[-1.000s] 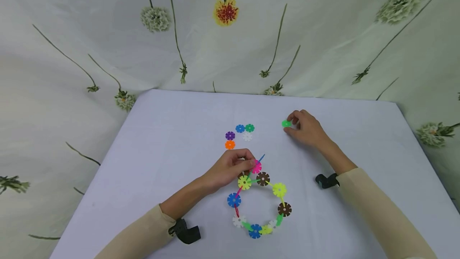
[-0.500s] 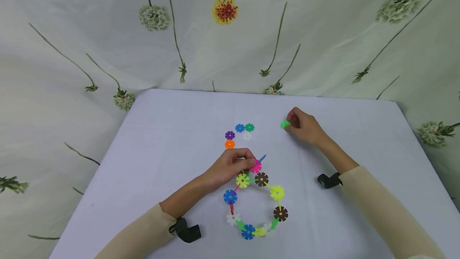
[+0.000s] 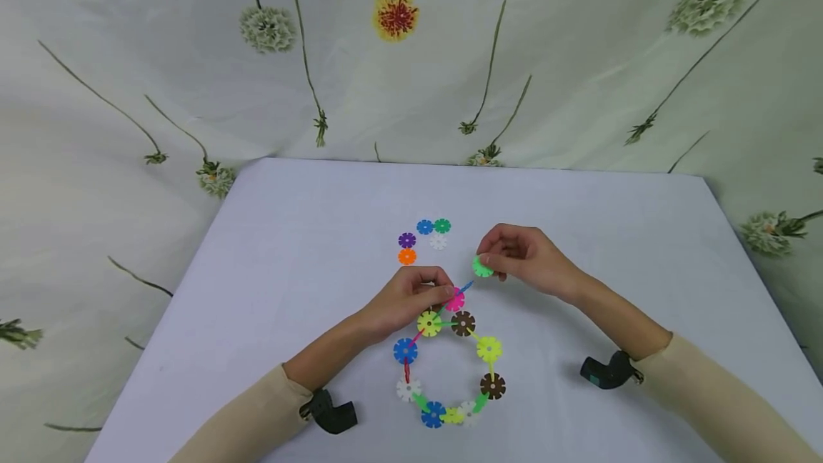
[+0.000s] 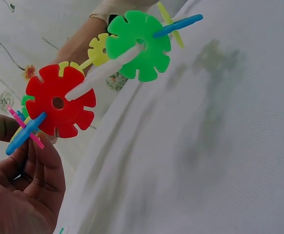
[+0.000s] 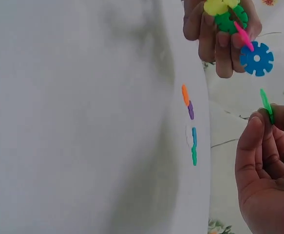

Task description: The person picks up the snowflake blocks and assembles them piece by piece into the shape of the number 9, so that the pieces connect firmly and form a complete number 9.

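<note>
A chain of interlocking notched plastic discs (image 3: 405, 351) forms a ring in the head view, lifted off the table at its upper end. My left hand (image 3: 408, 300) pinches that end beside a pink disc (image 3: 456, 300). From the pink disc a blue disc (image 5: 256, 59) juts out toward the right hand. My right hand (image 3: 530, 261) pinches a loose green disc (image 3: 482, 267) between thumb and fingers. In the right wrist view that green disc is edge-on, a small gap away from the blue one. The left fingers hide part of the chain's top.
Loose discs lie farther back on the white table (image 3: 308, 220): orange (image 3: 407, 256), purple (image 3: 406, 240), blue (image 3: 424, 227), green (image 3: 441, 226) and white (image 3: 439, 241). A flower-printed cloth (image 3: 566, 77) hangs behind the table's back edge.
My right hand has brought the green disc leftward and toward me, close to the blue disc. The left hand keeps its hold, while the ring's lower part has swung slightly left.
</note>
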The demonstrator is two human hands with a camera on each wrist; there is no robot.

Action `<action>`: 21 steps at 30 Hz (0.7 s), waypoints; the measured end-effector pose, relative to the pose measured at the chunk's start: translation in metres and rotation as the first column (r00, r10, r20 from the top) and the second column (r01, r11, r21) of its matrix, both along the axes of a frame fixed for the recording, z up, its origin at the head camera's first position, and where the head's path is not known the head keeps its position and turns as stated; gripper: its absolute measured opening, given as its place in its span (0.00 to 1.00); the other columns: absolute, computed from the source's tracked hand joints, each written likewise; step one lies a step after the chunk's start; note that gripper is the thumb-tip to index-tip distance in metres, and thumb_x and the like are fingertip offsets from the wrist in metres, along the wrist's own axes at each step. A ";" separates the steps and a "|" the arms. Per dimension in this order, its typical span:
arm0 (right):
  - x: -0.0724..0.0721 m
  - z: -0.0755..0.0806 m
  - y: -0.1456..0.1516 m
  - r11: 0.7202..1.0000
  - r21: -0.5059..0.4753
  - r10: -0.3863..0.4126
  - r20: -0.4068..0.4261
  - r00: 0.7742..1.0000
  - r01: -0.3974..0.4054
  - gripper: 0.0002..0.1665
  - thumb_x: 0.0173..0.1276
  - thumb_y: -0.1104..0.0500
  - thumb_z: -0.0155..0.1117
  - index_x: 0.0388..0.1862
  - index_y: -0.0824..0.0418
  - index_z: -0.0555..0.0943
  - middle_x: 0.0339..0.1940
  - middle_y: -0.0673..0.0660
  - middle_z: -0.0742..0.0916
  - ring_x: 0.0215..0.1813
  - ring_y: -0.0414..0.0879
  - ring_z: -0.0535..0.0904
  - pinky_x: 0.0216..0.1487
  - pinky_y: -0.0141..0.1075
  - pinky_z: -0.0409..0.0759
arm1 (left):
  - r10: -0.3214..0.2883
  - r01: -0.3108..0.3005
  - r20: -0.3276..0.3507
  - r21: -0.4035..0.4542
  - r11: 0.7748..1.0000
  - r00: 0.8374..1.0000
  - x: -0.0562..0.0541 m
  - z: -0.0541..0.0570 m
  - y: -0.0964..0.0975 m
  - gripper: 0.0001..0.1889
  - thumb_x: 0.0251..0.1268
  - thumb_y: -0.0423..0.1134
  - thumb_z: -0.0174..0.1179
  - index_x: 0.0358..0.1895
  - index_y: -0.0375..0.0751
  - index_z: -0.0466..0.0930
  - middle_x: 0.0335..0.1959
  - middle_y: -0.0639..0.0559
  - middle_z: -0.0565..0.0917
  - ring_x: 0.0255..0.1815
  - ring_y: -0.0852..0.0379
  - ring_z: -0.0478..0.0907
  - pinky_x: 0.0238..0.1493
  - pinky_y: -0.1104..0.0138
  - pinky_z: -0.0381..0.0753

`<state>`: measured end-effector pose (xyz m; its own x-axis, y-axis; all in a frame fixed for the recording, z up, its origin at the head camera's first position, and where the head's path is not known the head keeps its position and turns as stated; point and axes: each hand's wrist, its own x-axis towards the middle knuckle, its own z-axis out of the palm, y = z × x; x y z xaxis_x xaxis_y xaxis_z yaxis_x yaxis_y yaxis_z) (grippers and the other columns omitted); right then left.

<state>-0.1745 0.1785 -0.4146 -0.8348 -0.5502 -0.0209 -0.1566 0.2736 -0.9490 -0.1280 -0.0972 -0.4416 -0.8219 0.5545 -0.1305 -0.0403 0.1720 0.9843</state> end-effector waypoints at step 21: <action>0.029 -0.006 -0.017 0.991 -0.067 -0.114 0.061 0.992 0.118 0.08 0.76 0.61 0.71 0.50 0.61 0.84 0.33 0.59 0.90 0.34 0.59 0.86 0.36 0.37 0.87 | 0.048 -0.047 0.025 -0.015 0.999 0.999 0.006 -0.007 -0.008 0.12 0.80 0.41 0.59 0.49 0.35 0.85 0.35 0.56 0.84 0.37 0.55 0.83 0.44 0.74 0.83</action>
<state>-0.1451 0.1614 -0.4210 -0.8916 -0.4515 -0.0348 -0.0732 0.2194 -0.9729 -0.1217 -0.1048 -0.4485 -0.8435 0.5128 -0.1596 -0.0738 0.1837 0.9802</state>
